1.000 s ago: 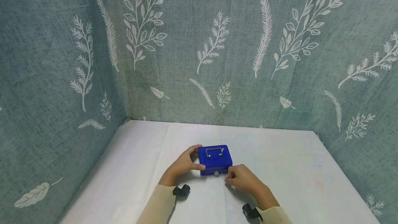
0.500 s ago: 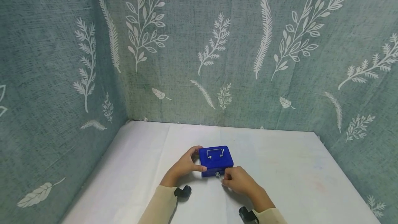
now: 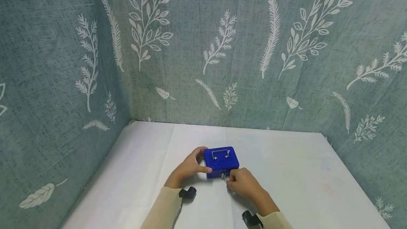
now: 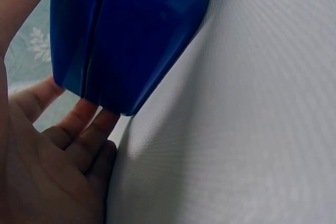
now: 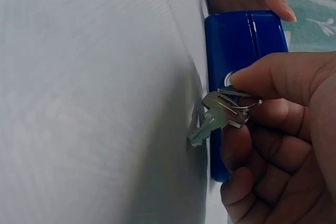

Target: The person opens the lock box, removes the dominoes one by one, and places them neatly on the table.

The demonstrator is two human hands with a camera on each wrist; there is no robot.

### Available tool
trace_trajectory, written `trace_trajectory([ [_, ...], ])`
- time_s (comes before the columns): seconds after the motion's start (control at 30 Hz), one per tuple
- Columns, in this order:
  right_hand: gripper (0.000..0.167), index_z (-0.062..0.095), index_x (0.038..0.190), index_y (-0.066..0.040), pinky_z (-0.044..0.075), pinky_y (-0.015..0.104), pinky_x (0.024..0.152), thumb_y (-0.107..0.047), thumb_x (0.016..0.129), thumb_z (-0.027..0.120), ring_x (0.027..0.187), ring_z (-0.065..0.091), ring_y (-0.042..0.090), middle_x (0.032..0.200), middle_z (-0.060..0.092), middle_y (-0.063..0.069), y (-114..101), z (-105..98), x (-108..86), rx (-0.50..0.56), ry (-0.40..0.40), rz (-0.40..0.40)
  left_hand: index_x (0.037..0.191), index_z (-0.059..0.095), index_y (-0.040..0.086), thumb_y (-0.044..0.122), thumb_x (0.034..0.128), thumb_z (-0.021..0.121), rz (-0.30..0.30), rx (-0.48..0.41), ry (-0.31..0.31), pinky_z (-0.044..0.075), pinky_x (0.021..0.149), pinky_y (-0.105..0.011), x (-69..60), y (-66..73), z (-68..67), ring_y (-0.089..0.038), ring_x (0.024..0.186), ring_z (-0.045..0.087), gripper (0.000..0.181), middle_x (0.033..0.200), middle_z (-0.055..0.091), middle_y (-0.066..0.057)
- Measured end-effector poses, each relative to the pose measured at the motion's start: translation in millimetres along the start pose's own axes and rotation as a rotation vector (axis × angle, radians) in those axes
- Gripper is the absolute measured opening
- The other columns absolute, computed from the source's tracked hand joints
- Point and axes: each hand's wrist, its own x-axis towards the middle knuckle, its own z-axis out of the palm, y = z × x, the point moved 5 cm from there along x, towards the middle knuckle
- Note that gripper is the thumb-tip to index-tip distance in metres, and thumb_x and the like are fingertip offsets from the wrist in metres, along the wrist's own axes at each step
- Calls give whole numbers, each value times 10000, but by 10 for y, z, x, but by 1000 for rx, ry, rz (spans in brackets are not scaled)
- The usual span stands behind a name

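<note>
A blue metal box (image 3: pixel 220 160) with a wire handle on its lid stands closed on the white table. My left hand (image 3: pixel 190 165) grips its left side, thumb at the front corner; in the left wrist view the fingers of the left hand (image 4: pixel 58 145) press against the end of the box (image 4: pixel 131 40). At the front lock, my right hand (image 5: pixel 286 129) pinches a key (image 5: pixel 236 92) between thumb and curled fingers. From the same ring hangs another key (image 5: pixel 207 127), in front of the box (image 5: pixel 231 35). How far the pinched key sits in the lock is hidden.
The white cloth-covered table (image 3: pixel 286 172) extends around the box. Green fabric walls (image 3: pixel 248 45) with white leaf patterns stand behind and at both sides. A black wrist mount (image 3: pixel 187 193) is on the left wrist and another (image 3: pixel 251 218) on the right.
The right hand has moved slightly left, closer to the lock, and the keys now show at the front of the box. The left hand keeps its grip on the box.
</note>
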Motion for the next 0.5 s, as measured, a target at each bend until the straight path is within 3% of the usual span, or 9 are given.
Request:
trace_trajectory([
  [0.23,261,531,633,-196,384,242,459,-199,819,714,511,434,67,559,476,-110,-16,-1,3,-7,30,-28,1436,381,20,145,705,863,10,-8,-16,327,1078,-560,11,-7,4,-371,1253,472,885,1311,541,-180],
  [0.5,257,548,646,-188,384,234,450,-201,828,729,506,440,61,562,485,-106,-65,38,17,-4,1,-16,1425,416,103,247,680,892,2,3,2,345,1079,-521,-3,-24,-2,-301,1250,483,896,1305,552,-111],
])
